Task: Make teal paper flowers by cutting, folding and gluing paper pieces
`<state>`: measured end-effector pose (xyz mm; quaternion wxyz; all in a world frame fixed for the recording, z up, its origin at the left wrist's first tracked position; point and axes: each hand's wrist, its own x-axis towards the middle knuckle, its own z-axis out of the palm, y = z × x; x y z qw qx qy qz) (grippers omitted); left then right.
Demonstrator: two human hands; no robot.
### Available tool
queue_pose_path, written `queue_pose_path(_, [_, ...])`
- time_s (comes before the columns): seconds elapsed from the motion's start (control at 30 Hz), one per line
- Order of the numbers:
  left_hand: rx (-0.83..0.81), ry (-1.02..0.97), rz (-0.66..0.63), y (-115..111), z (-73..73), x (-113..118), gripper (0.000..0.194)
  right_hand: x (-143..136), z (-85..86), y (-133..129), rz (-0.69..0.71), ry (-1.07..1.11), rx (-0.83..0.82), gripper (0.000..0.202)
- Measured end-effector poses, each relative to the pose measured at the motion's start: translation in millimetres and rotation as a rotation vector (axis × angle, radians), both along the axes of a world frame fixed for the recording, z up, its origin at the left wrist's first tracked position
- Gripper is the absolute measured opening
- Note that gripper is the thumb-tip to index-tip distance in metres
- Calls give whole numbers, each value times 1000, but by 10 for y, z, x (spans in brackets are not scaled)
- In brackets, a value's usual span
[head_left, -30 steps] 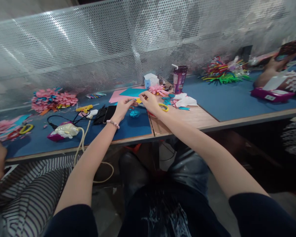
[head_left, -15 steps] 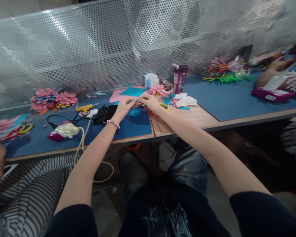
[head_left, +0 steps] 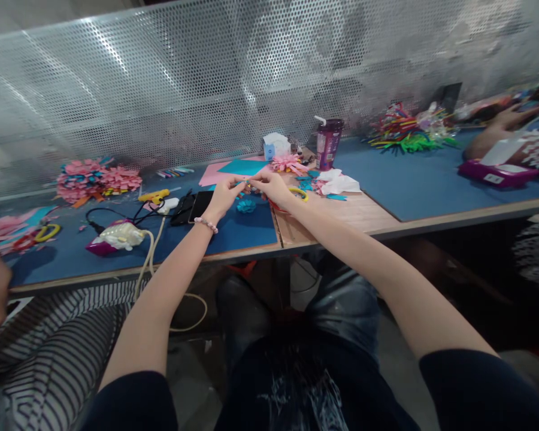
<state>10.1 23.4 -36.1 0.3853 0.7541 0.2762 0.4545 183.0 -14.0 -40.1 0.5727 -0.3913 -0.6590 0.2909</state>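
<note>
My left hand (head_left: pixel 226 196) and my right hand (head_left: pixel 273 187) meet fingertip to fingertip above the blue mat (head_left: pixel 251 230). Both are closed in a pinch around something too small to make out. Just below them a blue paper flower (head_left: pixel 246 206) lies on the mat. Yellow-handled scissors (head_left: pixel 299 193) are partly hidden behind my right hand. Pink paper (head_left: pixel 211 173) and blue paper (head_left: pixel 240 166) lie flat beyond the hands. A black phone-like object (head_left: pixel 201 206) is left of my left wrist.
A purple cup (head_left: pixel 327 143), a tissue box (head_left: pixel 276 146) and crumpled white tissue (head_left: pixel 339 181) stand or lie behind. Left are a yellow glue gun (head_left: pixel 154 196), cables and a pink paper bundle (head_left: pixel 78 181). People sit at both sides; a perforated metal panel (head_left: pixel 184 78) rises behind.
My fingertips have shifted slightly over the small thing between them. Both arms stay nearly where they were.
</note>
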Motion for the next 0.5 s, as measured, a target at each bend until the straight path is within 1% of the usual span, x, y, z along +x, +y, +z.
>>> queue_pose_path(0.1, [-32,4,-15,-14,4,4,28,7,3,-4,-46,-45,48,24])
queue_pose_path(0.23, [-110,-6,-33,-13,3,25,31,24,10,14,-124,-93,149,19])
queue_pose_path(0.4, [-264,-52,-42,-10,21,41,42,26,13,40,-183,-144,270,15])
queue_pose_path(0.43, [-315,-73,-55,-13,29,37,42,25,12,40,-182,-158,291,15])
queue_pose_path(0.5, [-410,-114,-83,-18,47,22,37,26,9,36,-172,-190,330,15])
